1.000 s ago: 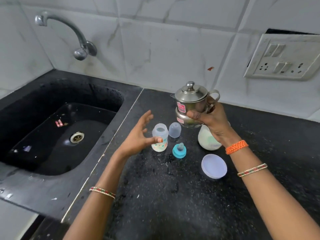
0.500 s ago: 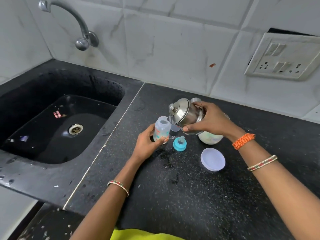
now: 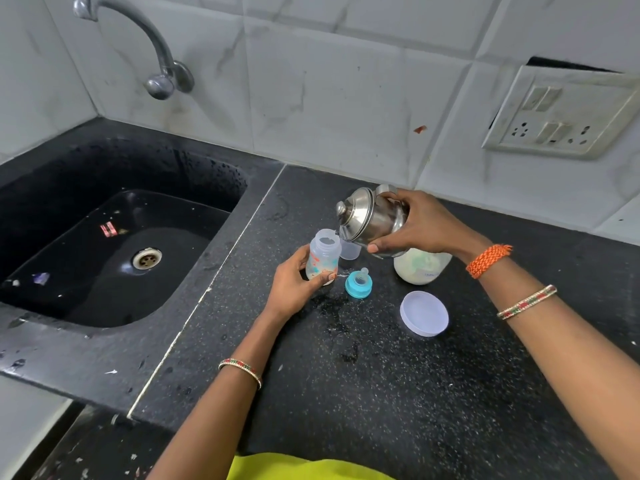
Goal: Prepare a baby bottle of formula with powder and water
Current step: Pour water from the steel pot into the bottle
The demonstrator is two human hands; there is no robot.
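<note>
Black speckled bench (image 3: 398, 393) beside the sink (image 3: 114, 258): the bottle (image 3: 323, 256) is gripped upright by left-hand fingers (image 3: 294, 284), the kettle (image 3: 372, 218) tipped over its mouth by clamped right-hand fingers (image 3: 420, 225). Water-filling is judged underway; a steady pour is called for next.

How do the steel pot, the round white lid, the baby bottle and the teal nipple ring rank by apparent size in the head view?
1. steel pot
2. round white lid and baby bottle: look alike, unsure
3. teal nipple ring
</note>
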